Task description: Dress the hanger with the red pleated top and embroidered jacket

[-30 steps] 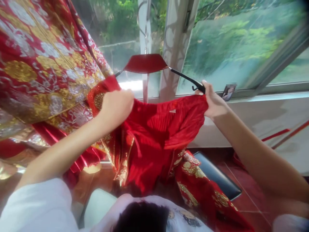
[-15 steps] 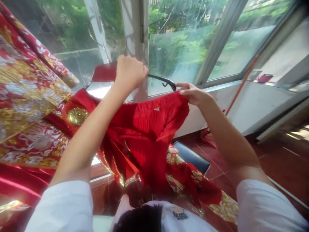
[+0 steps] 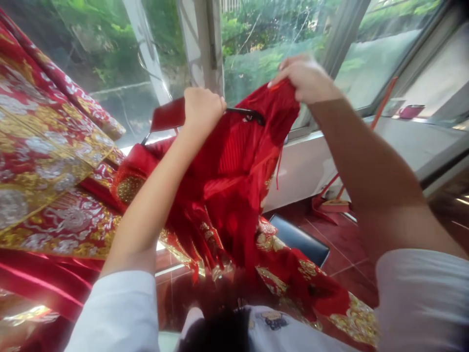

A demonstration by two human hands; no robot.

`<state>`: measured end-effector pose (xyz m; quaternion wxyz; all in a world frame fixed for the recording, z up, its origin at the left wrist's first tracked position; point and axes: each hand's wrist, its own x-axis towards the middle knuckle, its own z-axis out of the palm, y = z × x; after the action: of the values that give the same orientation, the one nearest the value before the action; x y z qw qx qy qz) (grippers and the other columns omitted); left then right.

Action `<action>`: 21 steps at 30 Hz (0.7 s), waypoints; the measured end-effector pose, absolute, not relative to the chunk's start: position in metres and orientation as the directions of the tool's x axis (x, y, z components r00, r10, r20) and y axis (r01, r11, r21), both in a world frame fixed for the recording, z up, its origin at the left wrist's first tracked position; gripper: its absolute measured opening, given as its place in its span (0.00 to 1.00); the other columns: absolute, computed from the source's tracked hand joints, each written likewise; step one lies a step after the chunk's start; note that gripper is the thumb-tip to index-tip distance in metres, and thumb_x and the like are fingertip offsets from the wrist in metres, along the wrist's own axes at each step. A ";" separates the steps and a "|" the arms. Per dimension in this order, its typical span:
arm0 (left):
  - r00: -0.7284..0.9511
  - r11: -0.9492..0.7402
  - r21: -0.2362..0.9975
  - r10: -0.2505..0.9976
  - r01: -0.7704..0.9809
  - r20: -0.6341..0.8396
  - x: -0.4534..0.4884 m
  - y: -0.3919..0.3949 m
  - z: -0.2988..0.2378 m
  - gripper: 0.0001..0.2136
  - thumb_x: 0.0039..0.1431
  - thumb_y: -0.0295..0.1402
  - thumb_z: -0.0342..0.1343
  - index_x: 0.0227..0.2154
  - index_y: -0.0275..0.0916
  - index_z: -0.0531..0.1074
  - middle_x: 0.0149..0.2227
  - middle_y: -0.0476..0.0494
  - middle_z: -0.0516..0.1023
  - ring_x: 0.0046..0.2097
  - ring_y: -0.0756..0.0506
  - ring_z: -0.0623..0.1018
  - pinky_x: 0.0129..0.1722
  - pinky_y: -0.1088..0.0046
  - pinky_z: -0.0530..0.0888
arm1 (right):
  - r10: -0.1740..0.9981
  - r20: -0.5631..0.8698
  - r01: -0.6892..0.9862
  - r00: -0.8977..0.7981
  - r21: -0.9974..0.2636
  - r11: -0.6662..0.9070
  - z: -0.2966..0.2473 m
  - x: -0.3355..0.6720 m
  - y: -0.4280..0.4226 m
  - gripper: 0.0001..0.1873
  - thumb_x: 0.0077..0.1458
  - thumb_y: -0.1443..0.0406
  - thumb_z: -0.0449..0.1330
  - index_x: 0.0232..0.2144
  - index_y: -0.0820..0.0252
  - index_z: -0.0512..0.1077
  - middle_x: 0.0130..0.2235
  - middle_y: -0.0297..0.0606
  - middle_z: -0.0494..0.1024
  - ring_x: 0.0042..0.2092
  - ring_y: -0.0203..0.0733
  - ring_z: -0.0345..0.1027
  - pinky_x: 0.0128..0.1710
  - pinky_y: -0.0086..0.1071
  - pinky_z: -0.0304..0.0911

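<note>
At frame centre, the left hand [image 3: 202, 108] grips the hanger [image 3: 172, 113]; the right hand [image 3: 306, 78] pinches the red garment [image 3: 234, 166] up high.

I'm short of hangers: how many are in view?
1: the red-padded black hanger in the left hand, partly in the red garment; the embroidered robe may hide another.

left hand [image 3: 203, 108] hides the hanger [image 3: 244, 113] middle.

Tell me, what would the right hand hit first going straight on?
Likely the window glass beyond it; the right hand, clutching the red garment, points there. Depth is unclear.
</note>
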<state>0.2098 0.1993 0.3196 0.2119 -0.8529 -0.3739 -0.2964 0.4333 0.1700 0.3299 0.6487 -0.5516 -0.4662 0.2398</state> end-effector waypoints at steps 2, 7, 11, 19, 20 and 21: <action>0.564 -0.590 -0.212 0.511 0.779 0.648 0.212 0.202 0.318 0.18 0.64 0.30 0.42 0.27 0.36 0.77 0.36 0.29 0.80 0.42 0.34 0.76 0.40 0.58 0.63 | 0.670 0.558 0.499 0.490 -0.810 0.309 0.360 0.422 0.162 0.14 0.54 0.73 0.57 0.20 0.64 0.56 0.23 0.23 0.52 0.25 0.17 0.45 0.27 0.17 0.41; 0.531 -0.543 -0.198 0.570 0.816 0.627 0.207 0.204 0.316 0.16 0.64 0.27 0.43 0.39 0.35 0.78 0.35 0.32 0.78 0.41 0.38 0.75 0.39 0.61 0.62 | 0.504 0.858 0.967 0.100 -0.203 0.154 0.355 0.340 0.133 0.10 0.50 0.82 0.50 0.31 0.73 0.70 0.28 0.30 0.62 0.38 0.29 0.63 0.40 0.25 0.53; 0.584 -0.533 -0.273 0.594 0.801 0.554 0.196 0.195 0.314 0.26 0.63 0.23 0.38 0.64 0.30 0.57 0.43 0.33 0.77 0.43 0.39 0.74 0.44 0.58 0.62 | 0.821 0.542 0.971 -0.181 0.229 0.063 0.263 0.263 0.101 0.22 0.60 0.78 0.39 0.48 0.69 0.68 0.34 0.47 0.74 0.37 0.45 0.71 0.32 0.32 0.60; 0.471 -0.670 -0.083 0.424 0.738 0.773 0.070 0.162 0.315 0.21 0.63 0.36 0.44 0.58 0.47 0.65 0.56 0.43 0.70 0.59 0.36 0.66 0.59 0.53 0.59 | 0.666 0.746 0.987 -0.009 -0.101 0.126 0.215 0.304 0.108 0.18 0.64 0.60 0.49 0.51 0.62 0.68 0.32 0.40 0.79 0.32 0.41 0.71 0.33 0.32 0.62; 0.412 -0.618 -0.043 0.470 0.785 0.781 0.048 0.161 0.312 0.19 0.63 0.37 0.45 0.55 0.44 0.68 0.55 0.42 0.71 0.57 0.36 0.67 0.60 0.54 0.60 | 0.579 0.815 0.976 0.035 -0.154 0.157 0.223 0.319 0.115 0.17 0.63 0.61 0.50 0.49 0.61 0.70 0.35 0.41 0.79 0.35 0.41 0.72 0.36 0.34 0.64; 0.367 -0.574 0.008 0.534 0.819 0.762 0.027 0.160 0.308 0.18 0.63 0.39 0.45 0.52 0.41 0.71 0.53 0.40 0.73 0.55 0.37 0.69 0.58 0.54 0.62 | 0.503 0.864 0.960 0.041 -0.174 0.220 0.230 0.333 0.124 0.16 0.61 0.62 0.52 0.48 0.61 0.71 0.38 0.42 0.80 0.38 0.43 0.73 0.40 0.36 0.65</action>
<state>0.0274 0.1603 0.3083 0.1906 -0.8044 -0.4205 -0.3740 0.3330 0.1236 0.2298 0.4439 -0.5689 -0.6427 -0.2575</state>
